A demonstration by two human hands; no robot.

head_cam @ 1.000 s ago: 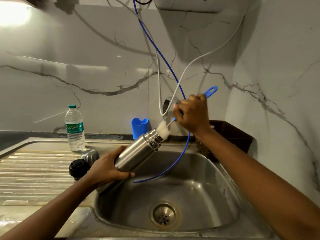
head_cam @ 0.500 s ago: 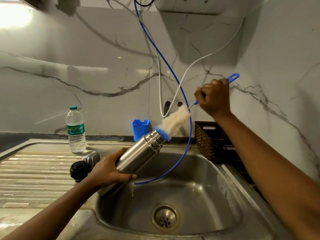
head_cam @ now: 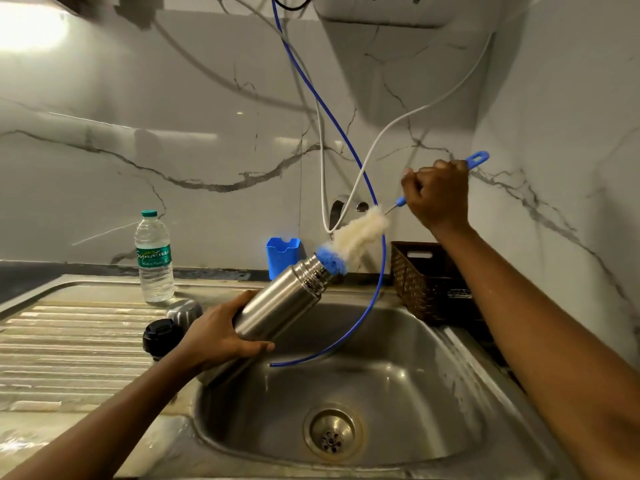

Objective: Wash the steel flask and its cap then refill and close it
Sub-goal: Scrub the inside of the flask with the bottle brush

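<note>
White marbled walls are seen behind a stainless steel sink [head_cam: 450, 393]. Over its basin a cylindrical steel flask [head_cam: 277, 306] is held tilted, mouth up and to the right, by the left hand [head_cam: 221, 336], whose fingers are curled round the body and cover part of it. A bottle brush with white and blue bristles [head_cam: 356, 233] is gripped at its blue handle by the closed right hand [head_cam: 438, 192]. Its blue tip is at the mouth; how deep it enters cannot be told. A black round cap [head_cam: 160, 336] on the drainboard is partly hidden by the left hand.
</note>
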